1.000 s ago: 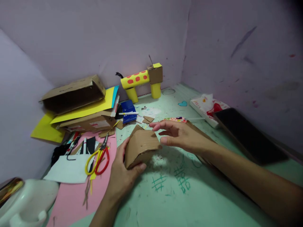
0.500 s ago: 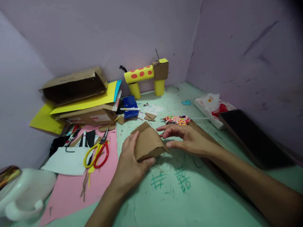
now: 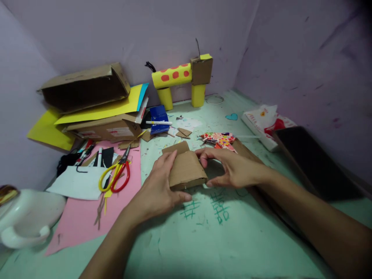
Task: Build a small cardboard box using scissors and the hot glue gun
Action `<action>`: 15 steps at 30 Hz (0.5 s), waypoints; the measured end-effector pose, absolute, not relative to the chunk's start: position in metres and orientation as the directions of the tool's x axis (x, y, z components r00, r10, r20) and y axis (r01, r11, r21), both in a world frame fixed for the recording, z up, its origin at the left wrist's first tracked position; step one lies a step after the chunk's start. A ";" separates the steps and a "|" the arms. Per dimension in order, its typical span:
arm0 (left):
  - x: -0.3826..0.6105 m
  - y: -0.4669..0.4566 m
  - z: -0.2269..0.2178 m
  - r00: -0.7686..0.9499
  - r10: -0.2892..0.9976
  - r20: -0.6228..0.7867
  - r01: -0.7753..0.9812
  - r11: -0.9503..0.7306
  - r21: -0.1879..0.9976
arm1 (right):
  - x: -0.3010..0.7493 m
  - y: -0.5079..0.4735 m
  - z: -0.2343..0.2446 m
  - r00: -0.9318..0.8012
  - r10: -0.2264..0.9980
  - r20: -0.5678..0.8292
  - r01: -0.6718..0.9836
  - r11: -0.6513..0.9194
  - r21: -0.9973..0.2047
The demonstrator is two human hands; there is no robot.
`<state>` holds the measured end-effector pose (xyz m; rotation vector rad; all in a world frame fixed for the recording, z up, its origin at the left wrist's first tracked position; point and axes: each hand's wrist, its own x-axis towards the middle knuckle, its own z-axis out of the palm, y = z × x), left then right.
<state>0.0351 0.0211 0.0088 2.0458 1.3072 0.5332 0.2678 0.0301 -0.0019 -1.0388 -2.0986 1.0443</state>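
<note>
A small folded piece of brown cardboard [image 3: 187,168] stands on the green tabletop in front of me, with a flap rising behind it. My left hand [image 3: 164,182] grips its left side, fingers along the top and thumb near the lower front edge. On the right side, my right hand [image 3: 229,166] has its curled fingers and thumb against the edge and front corner. The underside of the cardboard is hidden. Just behind my right hand lies a glue gun with a flowery pattern [image 3: 219,138], a clear stick at its back.
Scissors [image 3: 119,170] and paper scraps lie on pink paper [image 3: 75,232] at left, beside a white mug [image 3: 29,217]. Cardboard boxes [image 3: 84,91] are stacked behind. A yellow spotted animal figure [image 3: 174,76] stands by the wall. At right are a tissue pack [image 3: 261,126] and a dark flat slab [image 3: 316,162].
My right hand has closed in on the cardboard's right edge and now touches it. The cardboard has turned slightly and sits more level. The whole view has shifted a little.
</note>
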 end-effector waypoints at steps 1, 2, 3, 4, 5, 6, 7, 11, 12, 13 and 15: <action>0.033 0.021 0.009 0.451 0.892 -0.008 0.641 -0.318 0.699 | 0.267 0.030 -0.002 -0.534 0.834 0.137 0.398 0.391 -0.830; 0.032 0.021 0.010 0.471 0.882 -0.012 0.641 -0.333 0.692 | 0.267 0.030 -0.002 -0.527 0.840 0.125 0.411 0.382 -0.828; 0.030 0.021 0.010 0.480 0.877 -0.015 0.646 -0.342 0.683 | 0.266 0.030 -0.003 -0.515 0.849 0.114 0.421 0.367 -0.829; 0.028 0.021 0.011 0.477 0.879 -0.012 0.652 -0.345 0.675 | 0.266 0.030 -0.003 -0.500 0.860 0.104 0.421 0.347 -0.838; 0.026 0.020 0.011 0.466 0.885 -0.006 0.656 -0.341 0.674 | 0.265 0.030 -0.003 -0.484 0.870 0.096 0.407 0.321 -0.855; 0.024 0.020 0.011 0.448 0.894 0.007 0.652 -0.332 0.681 | 0.264 0.030 -0.003 -0.466 0.880 0.092 0.379 0.292 -0.878; 0.021 0.019 0.011 0.424 0.905 0.026 0.640 -0.320 0.699 | 0.264 0.030 -0.004 -0.448 0.890 0.092 0.336 0.263 -0.904; 0.006 0.019 0.006 0.326 0.938 0.114 0.440 -0.258 0.860 | 0.262 0.032 -0.006 -0.364 0.927 0.090 0.093 0.132 -0.987; 0.003 0.020 0.005 0.302 0.943 0.142 0.341 -0.246 0.907 | 0.261 0.032 -0.007 -0.339 0.937 0.079 0.019 0.091 -0.996; 0.000 0.019 0.005 0.282 0.945 0.167 0.228 -0.235 0.945 | 0.261 0.032 -0.006 -0.319 0.945 0.067 -0.054 0.052 -0.997; -0.001 0.019 0.007 0.254 0.948 0.191 -0.005 -0.196 0.981 | 0.259 0.031 -0.004 -0.295 0.954 0.045 -0.179 -0.009 -0.984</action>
